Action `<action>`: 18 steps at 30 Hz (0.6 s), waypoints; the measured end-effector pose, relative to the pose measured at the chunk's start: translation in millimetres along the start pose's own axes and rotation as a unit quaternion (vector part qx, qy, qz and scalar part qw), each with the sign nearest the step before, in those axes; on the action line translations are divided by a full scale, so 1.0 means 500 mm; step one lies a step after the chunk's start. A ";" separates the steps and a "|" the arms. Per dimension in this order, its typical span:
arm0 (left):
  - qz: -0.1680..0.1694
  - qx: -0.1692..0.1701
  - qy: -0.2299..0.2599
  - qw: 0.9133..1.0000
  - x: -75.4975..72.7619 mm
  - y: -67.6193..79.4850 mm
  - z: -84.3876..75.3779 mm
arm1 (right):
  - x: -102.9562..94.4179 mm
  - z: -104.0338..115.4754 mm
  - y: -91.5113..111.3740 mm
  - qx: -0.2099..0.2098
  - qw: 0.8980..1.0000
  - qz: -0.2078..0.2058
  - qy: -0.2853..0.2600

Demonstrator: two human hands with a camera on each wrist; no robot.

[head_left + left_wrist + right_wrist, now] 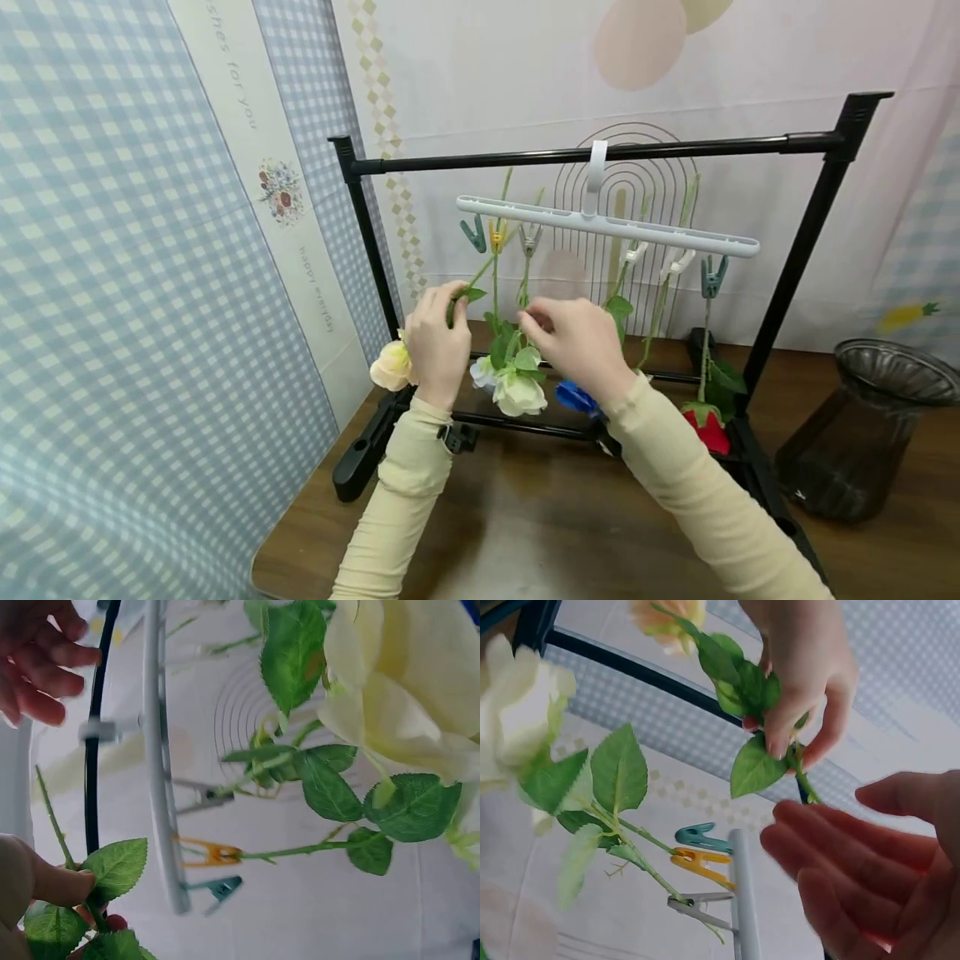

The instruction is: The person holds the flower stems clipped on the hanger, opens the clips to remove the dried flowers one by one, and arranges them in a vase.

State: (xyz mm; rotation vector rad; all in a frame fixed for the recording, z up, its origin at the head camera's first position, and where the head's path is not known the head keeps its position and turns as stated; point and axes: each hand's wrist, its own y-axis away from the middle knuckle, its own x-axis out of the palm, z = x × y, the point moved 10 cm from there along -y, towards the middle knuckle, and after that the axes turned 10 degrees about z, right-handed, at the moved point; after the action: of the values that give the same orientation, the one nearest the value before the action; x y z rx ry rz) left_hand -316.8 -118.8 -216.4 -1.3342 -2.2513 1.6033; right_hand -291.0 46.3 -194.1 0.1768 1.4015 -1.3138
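Observation:
My left hand (438, 337) pinches the green stem (49, 810) of a pale peach rose (392, 365), whose bloom hangs down at the rack's left side. My right hand (577, 342) is held in front of the hanger; its fingers (840, 855) are loosely bent with nothing between them. A pale blue-grey clip hanger (660, 232) hangs above both hands. At its left end, a teal clip (474, 234) has no flower in it. Beside that, a yellow clip (497, 237) and a grey clip (530, 238) each grip a stem. A white rose (519, 392) hangs below them.
A black rack (465, 161) stands on the brown table (540, 533) and carries the hanger. Towards the right, two white clips and a teal clip (712, 277) hold more stems, with a blue flower (576, 397) and red rose (707, 429) below. A dark glass vase (840, 450) stands right.

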 end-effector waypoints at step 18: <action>0.043 0.230 -0.168 0.958 0.107 0.134 -0.194 | -0.054 0.011 0.166 -0.147 0.970 -0.134 0.142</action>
State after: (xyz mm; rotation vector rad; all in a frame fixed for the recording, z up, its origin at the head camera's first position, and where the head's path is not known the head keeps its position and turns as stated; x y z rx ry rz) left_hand -260.7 -6.2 -247.2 -1.1118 -1.8018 2.3514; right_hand -218.2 87.2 -220.5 -0.0286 1.9006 -1.3145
